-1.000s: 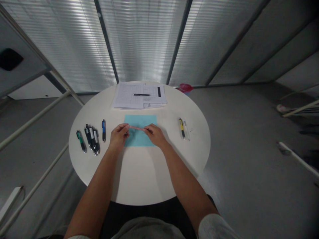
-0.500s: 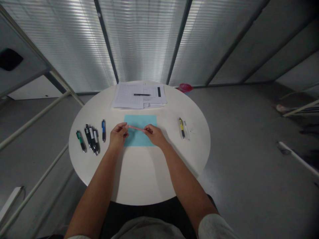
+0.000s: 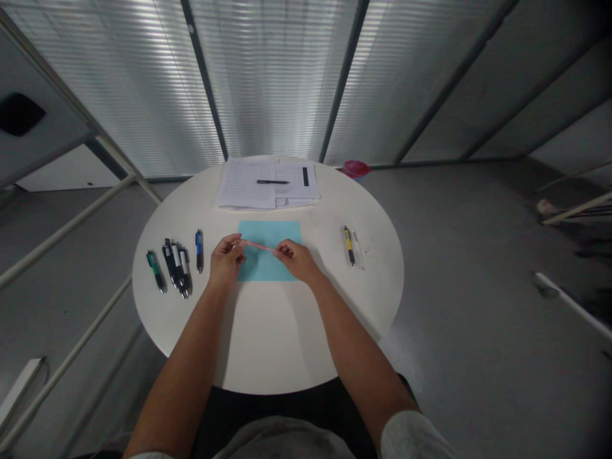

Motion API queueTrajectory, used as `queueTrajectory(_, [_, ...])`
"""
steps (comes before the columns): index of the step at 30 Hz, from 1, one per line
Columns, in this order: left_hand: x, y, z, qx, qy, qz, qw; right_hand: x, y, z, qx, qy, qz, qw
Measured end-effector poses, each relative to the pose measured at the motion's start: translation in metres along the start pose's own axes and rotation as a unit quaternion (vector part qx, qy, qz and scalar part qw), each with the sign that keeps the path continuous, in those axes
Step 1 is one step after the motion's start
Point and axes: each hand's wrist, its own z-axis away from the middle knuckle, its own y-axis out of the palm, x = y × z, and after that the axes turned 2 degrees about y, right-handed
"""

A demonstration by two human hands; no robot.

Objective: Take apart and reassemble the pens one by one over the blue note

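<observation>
Pink strip [image 3: 259, 245] between left hand [image 3: 225, 259] and right hand [image 3: 296, 258]

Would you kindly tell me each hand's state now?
Left hand: closed, holding one end of the pink strip.
Right hand: closed, holding its other end.

Dim, glowing blinds [image 3: 272, 83], soft shadows, stretched edges

Free tabletop [image 3: 268, 341] nearside, pens [image 3: 177, 262] both sides
</observation>
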Motion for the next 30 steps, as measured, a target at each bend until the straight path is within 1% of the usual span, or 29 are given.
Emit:
queueTrajectory(4, [0.000, 0.000, -0.001, 0.000, 0.005, -0.003, 1.000, 0.004, -0.004, 0.000, 0.020, -0.021, 0.038, 0.999])
queueTrajectory(8, [0.002, -0.002, -0.001, 0.006, 0.007, -0.005, 1.000, 0.007, -0.006, 0.001, 0.032, 0.000, 0.037, 0.999])
queueTrajectory(15, [0.000, 0.000, -0.001, 0.011, -0.006, -0.005, 1.000, -0.001, 0.001, 0.000, -0.002, 0.005, 0.000, 1.000])
queueTrajectory(20, [0.004, 0.000, -0.002, 0.011, -0.004, -0.027, 1.000, 0.000, 0.001, -0.001, -0.006, -0.005, -0.008, 1.000])
queueTrajectory(26, [0.005, -0.001, -0.001, 0.037, 0.003, -0.043, 0.998, -0.001, 0.000, -0.002, -0.017, -0.026, -0.026, 0.999])
queueTrajectory(30, [0.004, 0.001, 0.000, 0.021, 0.007, -0.049, 0.999, -0.004, 0.002, -0.003, -0.021, -0.027, -0.008, 0.999])
